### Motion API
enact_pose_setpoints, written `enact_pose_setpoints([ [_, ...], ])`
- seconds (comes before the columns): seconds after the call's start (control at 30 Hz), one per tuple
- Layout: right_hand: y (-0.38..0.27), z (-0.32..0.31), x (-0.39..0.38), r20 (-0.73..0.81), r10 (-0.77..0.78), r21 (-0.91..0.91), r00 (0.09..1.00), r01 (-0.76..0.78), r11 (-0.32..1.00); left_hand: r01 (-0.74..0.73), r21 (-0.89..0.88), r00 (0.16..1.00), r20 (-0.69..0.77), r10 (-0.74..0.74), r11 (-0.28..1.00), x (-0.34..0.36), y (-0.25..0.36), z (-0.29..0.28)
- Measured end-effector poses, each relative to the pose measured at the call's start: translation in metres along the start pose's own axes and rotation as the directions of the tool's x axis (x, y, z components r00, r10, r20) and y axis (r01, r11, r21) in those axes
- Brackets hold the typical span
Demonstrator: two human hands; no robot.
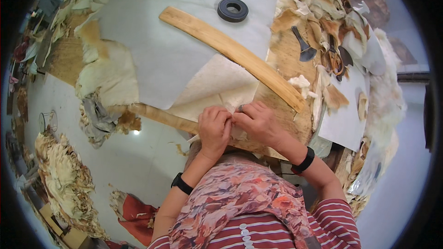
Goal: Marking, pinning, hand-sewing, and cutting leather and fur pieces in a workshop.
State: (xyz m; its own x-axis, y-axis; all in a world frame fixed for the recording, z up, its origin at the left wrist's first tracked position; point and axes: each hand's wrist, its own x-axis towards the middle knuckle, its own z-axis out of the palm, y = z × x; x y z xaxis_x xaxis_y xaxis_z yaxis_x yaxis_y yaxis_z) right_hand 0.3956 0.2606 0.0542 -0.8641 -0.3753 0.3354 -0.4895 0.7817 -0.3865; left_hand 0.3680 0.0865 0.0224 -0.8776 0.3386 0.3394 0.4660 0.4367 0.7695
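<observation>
At the near edge of the table, my left hand (213,129) and my right hand (257,121) meet with their fingertips pinched together. Between them they grip the edge of a cream hide (219,76), though the fingers cover the exact spot they hold. The hide's folded-back part lies beyond my hands, over a large pale grey sheet (152,50). Slanting across that sheet is a long, flat wooden board (230,54), whose right end reaches past my right hand. A thick black ring (233,10) rests farther off.
To the right lie a dark flared blade (305,50), orange-handled scissors (333,62) and heaped hide scraps (314,0). White fur (385,92) hangs along the far right. At left are more pale hide (110,74) and a scrap pile on the floor (67,175).
</observation>
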Motion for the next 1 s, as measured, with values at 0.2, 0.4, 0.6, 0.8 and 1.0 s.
enact_pose_setpoints([
  [0.2,0.003,0.007,-0.002,-0.019,0.089,0.116,0.996,-0.087,0.989,-0.002,0.016,1.0,0.002,0.002,1.0,0.0,0.001,0.0],
  [0.4,-0.003,-0.009,0.01,-0.048,-0.075,-0.03,0.996,0.074,0.997,-0.015,0.052,1.0,0.005,0.015,0.999,0.001,0.001,0.002],
  [0.6,-0.009,-0.01,0.036,0.128,0.634,0.916,0.763,-0.336,0.219,-0.042,0.062,0.999,0.002,0.042,0.997,-0.001,0.001,0.002],
  [0.8,-0.001,-0.03,0.03,0.422,0.346,0.865,0.838,-0.257,-0.432,-0.03,0.048,0.999,0.021,0.029,0.998,-0.001,0.002,-0.001],
  [1.0,0.001,-0.01,0.041,0.086,0.266,0.749,0.96,-0.238,0.619,-0.031,0.044,0.999,0.022,0.03,0.999,0.001,0.002,-0.002],
])
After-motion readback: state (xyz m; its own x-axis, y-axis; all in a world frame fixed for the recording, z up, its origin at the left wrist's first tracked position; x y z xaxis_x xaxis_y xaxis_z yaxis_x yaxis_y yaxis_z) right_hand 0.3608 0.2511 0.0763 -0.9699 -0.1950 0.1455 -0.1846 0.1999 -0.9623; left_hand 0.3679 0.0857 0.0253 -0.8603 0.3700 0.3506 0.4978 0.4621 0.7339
